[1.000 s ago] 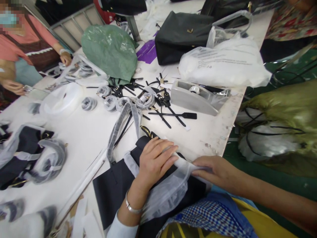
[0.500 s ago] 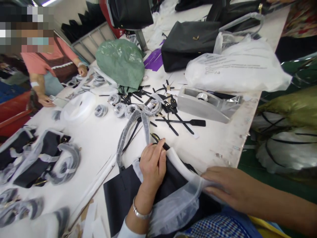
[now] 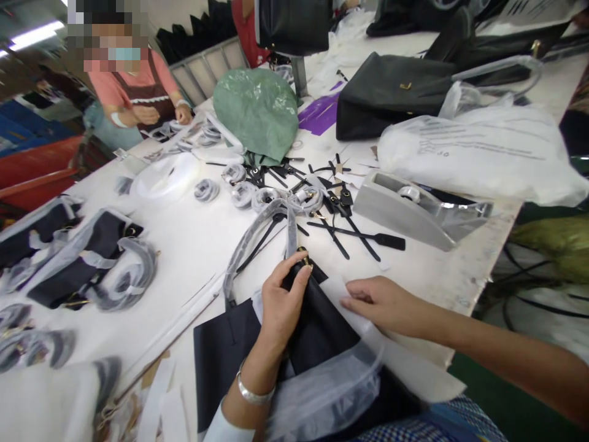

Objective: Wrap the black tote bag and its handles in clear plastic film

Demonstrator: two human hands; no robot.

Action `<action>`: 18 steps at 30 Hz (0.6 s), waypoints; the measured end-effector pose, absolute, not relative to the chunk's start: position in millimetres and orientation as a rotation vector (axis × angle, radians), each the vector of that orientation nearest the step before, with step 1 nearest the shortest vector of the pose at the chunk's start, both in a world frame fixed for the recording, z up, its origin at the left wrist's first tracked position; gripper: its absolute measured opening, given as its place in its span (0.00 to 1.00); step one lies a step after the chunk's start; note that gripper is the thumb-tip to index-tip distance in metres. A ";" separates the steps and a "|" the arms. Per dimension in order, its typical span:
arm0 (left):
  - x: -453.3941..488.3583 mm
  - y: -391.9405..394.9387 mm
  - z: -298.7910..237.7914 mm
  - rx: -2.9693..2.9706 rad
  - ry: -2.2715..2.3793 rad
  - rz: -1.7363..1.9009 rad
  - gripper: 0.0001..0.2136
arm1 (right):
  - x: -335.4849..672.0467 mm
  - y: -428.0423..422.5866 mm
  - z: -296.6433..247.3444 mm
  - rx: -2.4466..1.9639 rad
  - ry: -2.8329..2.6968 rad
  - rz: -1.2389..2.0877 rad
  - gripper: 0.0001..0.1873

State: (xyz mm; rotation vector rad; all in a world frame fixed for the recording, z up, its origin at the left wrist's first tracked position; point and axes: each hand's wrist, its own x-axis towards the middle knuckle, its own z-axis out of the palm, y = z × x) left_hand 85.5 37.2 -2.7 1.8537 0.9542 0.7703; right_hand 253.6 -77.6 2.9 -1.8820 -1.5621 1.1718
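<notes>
Black bag (image 3: 317, 325) pinched at top corner by left hand (image 3: 281, 304); translucent wrap (image 3: 331, 387) pressed flat under open right hand (image 3: 384, 304), kept taut against table (image 3: 193, 245).

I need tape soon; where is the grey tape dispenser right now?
In the head view the tape dispenser sits right of centre on the white table, just below the white plastic bag and right of the loose black straps.

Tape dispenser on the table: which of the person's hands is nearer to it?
Right. The right hand lies just below the tape dispenser; the left hand pinches the dark bag farther left.
</notes>
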 end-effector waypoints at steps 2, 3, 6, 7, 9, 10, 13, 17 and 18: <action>88.3 36.2 -4.9 1.825 0.938 0.831 0.11 | 252.1 -71.5 -5.3 -1.904 -1.590 1.161 0.18; 90.3 36.0 -7.2 1.858 0.921 0.847 0.10 | 250.3 -69.1 -8.4 -1.908 -1.616 1.137 0.18; 96.7 37.6 -17.5 2.076 0.881 0.813 0.10 | 244.9 -63.2 -15.4 -1.862 -1.691 1.073 0.15; 98.5 38.8 -21.3 2.170 0.887 0.773 0.11 | 244.3 -62.1 -17.0 -1.849 -1.702 1.067 0.15; 100.6 41.7 -28.1 2.345 0.935 0.691 0.12 | 245.7 -63.3 -17.7 -1.844 -1.690 1.062 0.15; 100.8 43.1 -30.6 2.419 0.956 0.680 0.12 | 247.7 -66.4 -16.3 -1.829 -1.660 1.064 0.14; 98.6 46.8 -32.5 2.567 0.908 0.778 0.12 | 257.2 -88.3 -5.1 -1.729 -1.482 1.036 0.13; 92.8 45.9 -13.5 2.602 0.697 0.780 0.11 | 268.1 -139.9 10.1 -1.783 -1.368 0.869 0.16; 91.8 44.0 -5.0 2.598 0.651 0.731 0.11 | 269.0 -153.0 10.8 -1.804 -1.380 0.867 0.15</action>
